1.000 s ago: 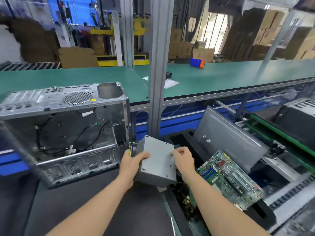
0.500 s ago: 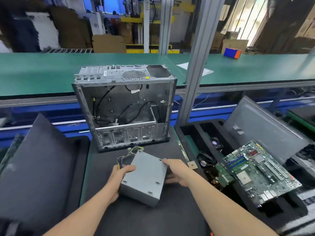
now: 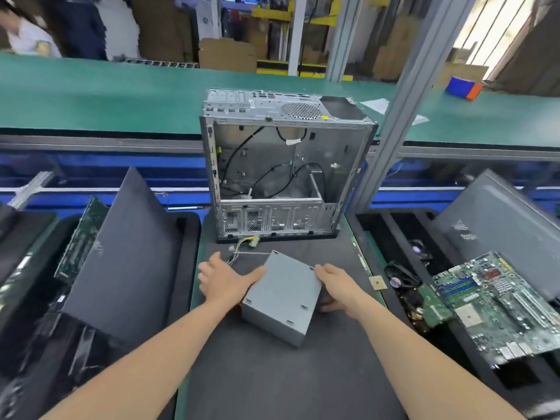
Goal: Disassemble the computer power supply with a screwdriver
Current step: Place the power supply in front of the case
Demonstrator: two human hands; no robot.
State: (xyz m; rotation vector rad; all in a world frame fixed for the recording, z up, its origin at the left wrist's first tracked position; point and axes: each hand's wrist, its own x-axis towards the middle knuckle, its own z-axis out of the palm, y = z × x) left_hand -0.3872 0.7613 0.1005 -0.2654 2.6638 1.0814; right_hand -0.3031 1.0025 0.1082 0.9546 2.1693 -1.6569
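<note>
The grey metal power supply (image 3: 283, 295) lies flat on the dark mat (image 3: 272, 374) in front of the empty computer case (image 3: 281, 165). Its yellow and black cable bundle (image 3: 242, 247) trails toward the case. My left hand (image 3: 224, 280) is at the box's left side with fingers spread and straight, only the thumb touching its edge. My right hand (image 3: 336, 286) holds the right side, thumb on the top corner and fingers curled down the side wall. No screwdriver is in view.
A motherboard (image 3: 485, 304) and a grey side panel (image 3: 500, 231) lean in the black tray on the right. A dark panel (image 3: 127, 253) leans on the left. An aluminium post (image 3: 394, 116) rises right of the case, with the green conveyor (image 3: 121, 95) behind.
The power supply came down from the air onto the mat, moving left in front of the case. My left hand let go of it and spread its fingers.
</note>
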